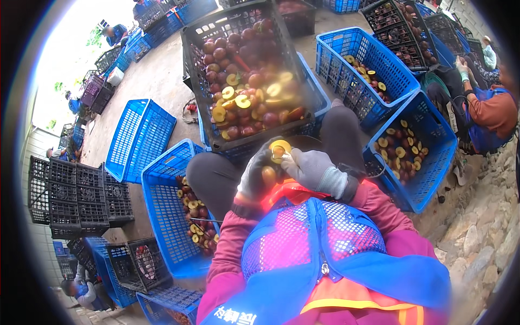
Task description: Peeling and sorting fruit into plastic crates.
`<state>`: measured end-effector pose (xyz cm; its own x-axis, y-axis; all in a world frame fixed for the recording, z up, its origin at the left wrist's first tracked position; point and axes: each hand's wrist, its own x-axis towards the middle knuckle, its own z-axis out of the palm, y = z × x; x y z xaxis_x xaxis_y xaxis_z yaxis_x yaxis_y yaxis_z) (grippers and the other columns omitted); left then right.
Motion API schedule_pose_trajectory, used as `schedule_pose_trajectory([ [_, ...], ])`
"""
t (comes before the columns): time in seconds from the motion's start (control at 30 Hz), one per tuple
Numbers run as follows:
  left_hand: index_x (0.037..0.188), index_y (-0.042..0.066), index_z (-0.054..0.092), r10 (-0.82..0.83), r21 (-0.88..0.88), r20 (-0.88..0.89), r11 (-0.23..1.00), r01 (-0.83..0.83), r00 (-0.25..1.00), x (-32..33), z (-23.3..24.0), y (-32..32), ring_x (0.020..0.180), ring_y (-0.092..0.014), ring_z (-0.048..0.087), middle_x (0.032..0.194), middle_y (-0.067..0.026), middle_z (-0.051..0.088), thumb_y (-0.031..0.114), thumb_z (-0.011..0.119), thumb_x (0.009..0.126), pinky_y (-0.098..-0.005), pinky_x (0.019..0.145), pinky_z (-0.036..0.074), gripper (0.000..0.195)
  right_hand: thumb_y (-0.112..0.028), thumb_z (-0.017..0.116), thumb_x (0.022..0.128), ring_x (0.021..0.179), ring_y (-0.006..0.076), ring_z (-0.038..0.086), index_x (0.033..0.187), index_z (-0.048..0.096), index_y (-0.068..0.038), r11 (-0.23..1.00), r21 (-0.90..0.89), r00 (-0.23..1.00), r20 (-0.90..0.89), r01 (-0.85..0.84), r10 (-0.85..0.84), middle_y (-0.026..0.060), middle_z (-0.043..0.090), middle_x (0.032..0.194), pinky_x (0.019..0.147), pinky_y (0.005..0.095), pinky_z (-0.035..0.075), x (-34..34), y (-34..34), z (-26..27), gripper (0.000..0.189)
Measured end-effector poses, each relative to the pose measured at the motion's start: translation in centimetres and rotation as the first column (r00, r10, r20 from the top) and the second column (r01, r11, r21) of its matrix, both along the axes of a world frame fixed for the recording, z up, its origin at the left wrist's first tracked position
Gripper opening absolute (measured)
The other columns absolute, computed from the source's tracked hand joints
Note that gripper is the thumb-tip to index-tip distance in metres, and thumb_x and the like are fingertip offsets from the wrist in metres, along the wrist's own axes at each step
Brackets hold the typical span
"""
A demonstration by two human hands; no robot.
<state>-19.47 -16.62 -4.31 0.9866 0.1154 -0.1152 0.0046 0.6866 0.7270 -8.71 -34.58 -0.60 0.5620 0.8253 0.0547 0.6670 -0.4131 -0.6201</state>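
Observation:
My left hand (258,174), in a grey and dark work glove, holds a cut plum half (280,147) with yellow flesh near its fingertips. Another plum piece (269,175) shows lower, against the same palm. My right hand (308,166), gloved in grey, is closed at the cut half, its fingertips touching it; whatever small tool it may grip is too small to tell. Just beyond both hands a black plastic crate (248,140) rests on a blue one, filled with whole dark red plums (219,55) and cut yellow halves (243,101). A red-handled object lies among the plums.
Blue crates with cut plums stand at the left (174,243), right (436,170) and upper right (365,40). An empty-looking blue crate (140,138) and black crates (77,195) are farther left. A co-worker (493,109) sits at the right, near a stone wall (471,243).

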Motion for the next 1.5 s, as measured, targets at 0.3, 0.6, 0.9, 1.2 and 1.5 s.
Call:
schedule_pose_trajectory([
  [0.3, 0.139, 0.001, 0.056, 0.034, -0.220, 0.044, 0.975, -0.023, 0.998, 0.4, 1.3, 0.0, 0.121, -0.027, 0.068, 0.141, -0.0207, 0.063, 0.031, 0.056, 0.109, -0.0393, 0.101, 0.058, 0.043, -0.049, 0.048, 0.111, 0.081, 0.0501, 0.071, 0.108, 0.065, -0.006, 1.000, -0.024, 0.995, -0.096, 0.006, -0.008, 0.0268, 0.074, 0.087, 0.079, 0.0623, 0.054, -0.3, 0.1, -0.3, 0.047],
  [0.6, 0.132, 0.003, 0.063, 0.269, 0.429, 0.052, 0.863, -0.265, 0.962, 1.4, 0.8, -0.6, 0.098, -0.019, 0.068, 0.111, -0.0104, 0.070, 0.039, 0.048, 0.115, -0.0348, 0.090, 0.056, 0.042, -0.047, 0.049, 0.111, 0.082, 0.0497, 0.071, 0.106, 0.066, -0.004, 0.998, 0.021, 0.990, -0.135, 0.055, -0.051, 0.0275, 0.073, 0.086, 0.079, 0.0613, 0.054, -0.7, 1.6, -2.0, 0.046],
  [0.9, 0.123, 0.002, 0.068, 0.194, 0.553, 0.038, 0.813, -0.182, 0.980, 0.5, 1.0, 1.4, 0.085, -0.010, 0.062, 0.101, -0.0043, 0.068, 0.038, 0.056, 0.114, -0.0291, 0.076, 0.053, 0.039, -0.043, 0.050, 0.115, 0.055, 0.0145, 0.059, 0.108, 0.070, -0.001, 0.974, 0.205, 0.509, -0.830, -0.099, 0.226, 0.0052, 0.067, 0.073, 0.054, 0.0307, 0.045, 0.1, 1.5, -1.3, 0.047],
  [1.2, 0.128, 0.011, 0.066, 0.476, 0.029, -0.197, 0.877, -0.480, 0.857, 0.6, 2.6, 3.7, 0.092, -0.016, 0.069, 0.107, -0.0053, 0.071, 0.041, 0.054, 0.114, -0.0327, 0.085, 0.059, 0.036, -0.042, 0.050, 0.115, 0.050, 0.0073, 0.047, 0.101, 0.071, 0.000, 0.946, 0.321, 0.258, -0.911, -0.043, 0.321, -0.0013, 0.052, 0.062, 0.047, 0.0269, 0.038, -0.2, 1.5, -0.7, 0.049],
  [1.5, 0.141, 0.011, 0.069, 0.768, 0.788, 0.054, -0.425, 0.445, 0.638, -8.5, 7.8, 17.6, 0.127, -0.040, 0.067, 0.146, -0.0200, 0.065, 0.052, 0.081, 0.091, -0.0484, 0.108, 0.053, 0.066, -0.052, 0.057, 0.104, 0.089, 0.0464, 0.074, 0.108, 0.068, -0.006, 0.899, -0.435, 0.998, -0.041, -0.062, 0.049, 0.0240, 0.077, 0.095, 0.079, 0.0586, 0.055, 2.9, 0.3, -5.5, 0.048],
])
